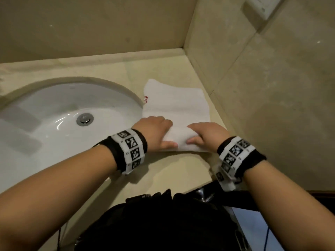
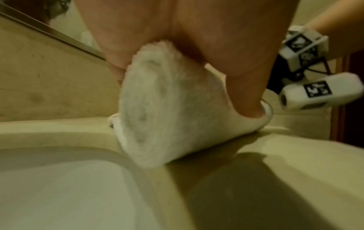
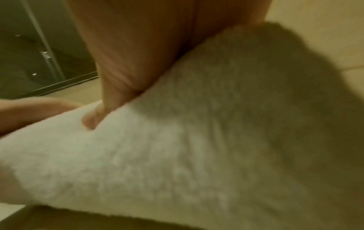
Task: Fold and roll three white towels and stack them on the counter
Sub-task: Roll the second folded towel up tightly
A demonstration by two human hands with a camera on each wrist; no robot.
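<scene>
Here a white towel [image 1: 174, 104] lies on a beige stone table [image 1: 101, 71], in the corner just right of the sink [image 1: 54, 113]. Its near end is wound into a roll [image 2: 157, 109]; the far part lies flat and reaches toward the back wall [image 1: 90, 24]. A small red mark [image 1: 146, 99] shows at the towel's left edge, beside the sink rim.

The left hand [image 1: 155, 133] is on the left end of the roll, fingers curled over the top and thumb tucked against the near side. The left wrist view shows the spiral of layers at that end, held between thumb and fingers. The right hand [image 1: 206, 134] is on the right end in the same way, fingers over the top and thumb pressing in from the near side. So each grip is closed around the roll. Both wrists wear black bands [image 1: 126, 149] with square printed markers.

The step in hand looks like rolling this towel away from the body, with roughly a third wound up. No other towels, rolled or loose, are in view, so how far the whole task has got cannot be told.

The next move probably calls for both hands pushing forward evenly, keeping the layers tight and the ends level, so the roll does not cone or drift left into the sink.
</scene>
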